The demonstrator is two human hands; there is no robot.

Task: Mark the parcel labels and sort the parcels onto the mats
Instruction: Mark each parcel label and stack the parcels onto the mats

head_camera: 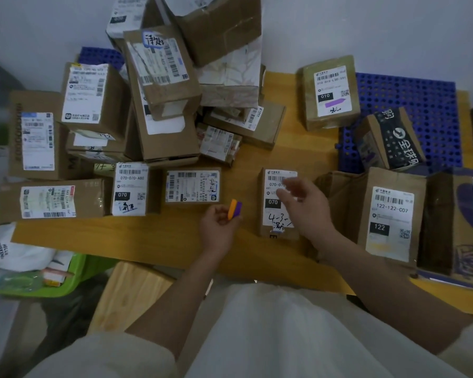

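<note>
1. Lying flat on the wooden table (159, 241), a small brown parcel (277, 233) is seen near the front edge, its white label (274, 211) facing up with "070" printed on it and handwriting below.
2. The upper part of that label is covered by the right hand (305, 200); its fingers are blurred, loosely spread and slightly bent, and whether anything is pinched between them cannot be told.
3. An orange and purple sticker strip (235, 209) is pinched between the thumb and curled fingers of the left hand (219, 225), just left of the parcel and apart from it.
4. A blue perforated mat (426, 105) is laid at the right rear of the table; a "010" parcel (331, 94) and a black-taped parcel (389, 140) are resting partly on it.
5. A "122" parcel (391, 219) is placed to the right of the right hand.
6. A heap of parcels (161, 105) is stacked at the left rear, over a second blue mat (99, 57).
</note>
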